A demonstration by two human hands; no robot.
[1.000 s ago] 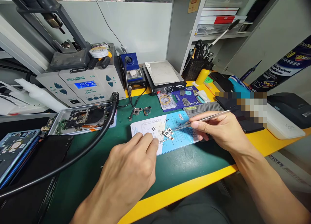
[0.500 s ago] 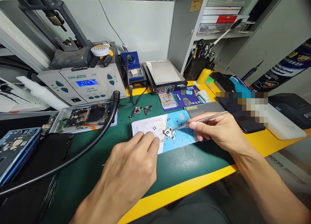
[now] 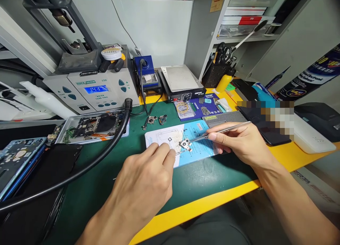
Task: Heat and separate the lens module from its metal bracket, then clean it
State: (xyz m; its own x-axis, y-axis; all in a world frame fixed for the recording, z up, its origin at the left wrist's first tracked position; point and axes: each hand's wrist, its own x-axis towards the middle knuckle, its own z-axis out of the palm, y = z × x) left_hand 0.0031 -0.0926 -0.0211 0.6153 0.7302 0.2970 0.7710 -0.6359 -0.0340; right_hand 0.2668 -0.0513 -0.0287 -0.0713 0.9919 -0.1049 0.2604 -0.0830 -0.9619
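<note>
My right hand [image 3: 239, 142] is closed on metal tweezers [image 3: 220, 130], whose tips rest on a small silver camera module [image 3: 185, 144]. The module lies on a white and blue card [image 3: 183, 140] on the green mat [image 3: 111, 181]. My left hand [image 3: 143, 181] sits just left of the module, fingers pinched together on a thin silver tool [image 3: 178, 152] whose tip points at the part. Two more small modules [image 3: 156, 120] lie further back on the mat.
A hot-air station [image 3: 92, 90] with a blue display stands at the back left, its black hose [image 3: 87, 167] crossing the mat. A tray with a circuit board [image 3: 90, 126], a hot plate [image 3: 182, 82], a grey ridged block [image 3: 225, 117] and phones [image 3: 18, 160] surround the work spot.
Both hands have stayed almost still over the module. The view has drifted slightly, and the station's display reading has dropped a little.
</note>
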